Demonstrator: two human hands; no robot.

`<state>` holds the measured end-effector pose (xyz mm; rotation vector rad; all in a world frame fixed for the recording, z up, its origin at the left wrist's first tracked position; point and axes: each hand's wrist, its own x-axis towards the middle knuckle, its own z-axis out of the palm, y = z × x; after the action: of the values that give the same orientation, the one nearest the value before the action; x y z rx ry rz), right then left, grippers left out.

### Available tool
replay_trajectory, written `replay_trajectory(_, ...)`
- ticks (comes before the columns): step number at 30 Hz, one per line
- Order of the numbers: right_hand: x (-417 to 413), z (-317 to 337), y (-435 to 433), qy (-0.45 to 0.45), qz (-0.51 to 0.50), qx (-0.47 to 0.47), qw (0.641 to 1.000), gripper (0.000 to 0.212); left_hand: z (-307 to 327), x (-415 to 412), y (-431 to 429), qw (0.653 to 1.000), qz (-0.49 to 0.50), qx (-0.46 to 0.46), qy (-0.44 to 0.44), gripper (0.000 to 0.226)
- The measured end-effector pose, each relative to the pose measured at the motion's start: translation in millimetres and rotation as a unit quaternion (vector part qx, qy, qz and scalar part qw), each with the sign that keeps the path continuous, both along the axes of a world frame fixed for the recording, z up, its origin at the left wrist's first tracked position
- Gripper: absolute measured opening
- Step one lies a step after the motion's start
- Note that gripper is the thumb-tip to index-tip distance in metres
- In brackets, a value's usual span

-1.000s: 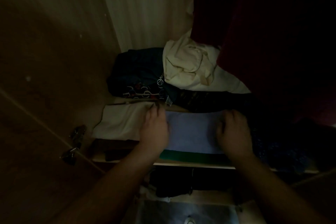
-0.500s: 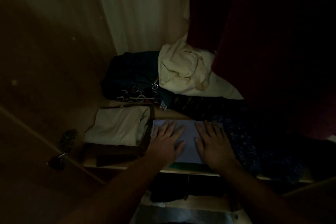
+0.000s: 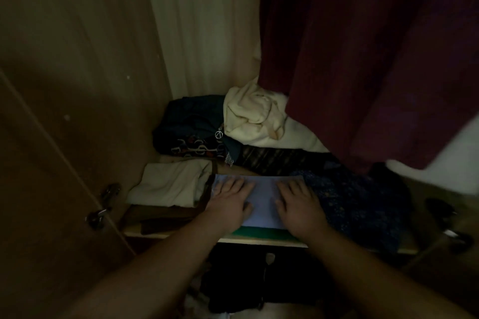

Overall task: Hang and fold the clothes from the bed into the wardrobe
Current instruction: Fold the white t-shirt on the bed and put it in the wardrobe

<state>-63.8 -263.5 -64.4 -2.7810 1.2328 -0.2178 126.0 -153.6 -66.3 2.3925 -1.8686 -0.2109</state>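
Both hands lie flat on a folded pale blue cloth (image 3: 263, 197) that sits at the front of a wardrobe shelf (image 3: 181, 234). The left hand (image 3: 229, 204) covers the cloth's left part, fingers straight and slightly spread, palm down; it grips nothing and only presses. The right hand (image 3: 298, 206) lies the same way on the cloth's right part, fingers stretched out toward the back of the shelf. A strip of bare blue fabric shows between the two hands.

Under the blue cloth's front edge a green cloth (image 3: 261, 231) sticks out. Just beside the blue cloth on its left is a folded white cloth (image 3: 168, 186), which rests on something brown (image 3: 166, 217) (the light is too dim to tell what it is). Touching the blue cloth's right side is a dark blue speckled cloth (image 3: 357, 204). Behind the blue cloth lies a dark striped cloth (image 3: 280, 160), and farther back a dark printed garment (image 3: 191, 134) with a crumpled cream bundle (image 3: 254, 116) to its right. A small round pendant (image 3: 219, 134) hangs between those two.

Above and behind the blue cloth hang a white garment (image 3: 202, 33) and, to the right, a maroon garment (image 3: 363, 59). Well to the blue cloth's left, the wooden door (image 3: 64, 137) carries a metal hinge (image 3: 103, 204).
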Motion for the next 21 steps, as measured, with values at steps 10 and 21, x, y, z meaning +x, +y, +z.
replay_trajectory(10,-119.2,48.2,161.1,-0.075,-0.121,0.002,0.99,0.056,64.1,-83.3,111.3,0.992,-0.03,-0.058,0.104,0.064)
replay_trajectory(21,-311.4,37.3,381.3,-0.07,-0.364,0.017,0.928,0.069,61.8,-267.7,227.0,0.97,-0.231,0.009,0.078,0.064)
